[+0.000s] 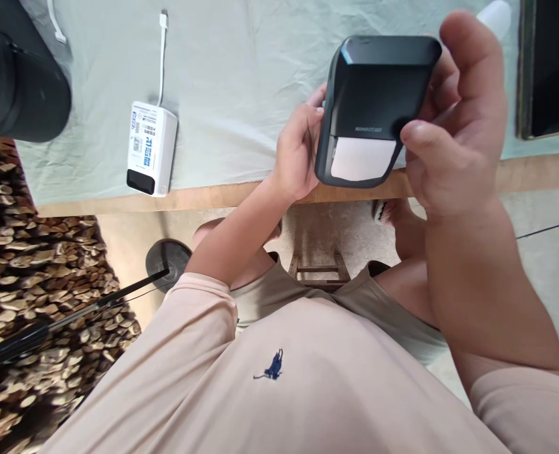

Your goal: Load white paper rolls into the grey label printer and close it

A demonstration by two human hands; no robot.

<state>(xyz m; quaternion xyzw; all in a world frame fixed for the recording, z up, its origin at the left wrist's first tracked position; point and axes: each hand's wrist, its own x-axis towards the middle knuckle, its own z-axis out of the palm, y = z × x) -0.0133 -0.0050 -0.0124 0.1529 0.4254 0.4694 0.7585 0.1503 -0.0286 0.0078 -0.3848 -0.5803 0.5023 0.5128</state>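
A dark label printer marked NIIMBOT is held above the front edge of the table, tilted toward me. Its lower front shows a blank white label. My left hand grips the printer's left side, and its fingers are partly hidden behind the body. With the thumb at the printer's lower right edge, my right hand closes on that side. The right index finger is bent and raised near the top corner, while the other fingers are partly hidden.
On the cloth-covered table lies a white power bank with a short white cable. A dark bag-like object stands at left, and a dark-screened tablet at right. Below are stacked firewood and a stand's round base.
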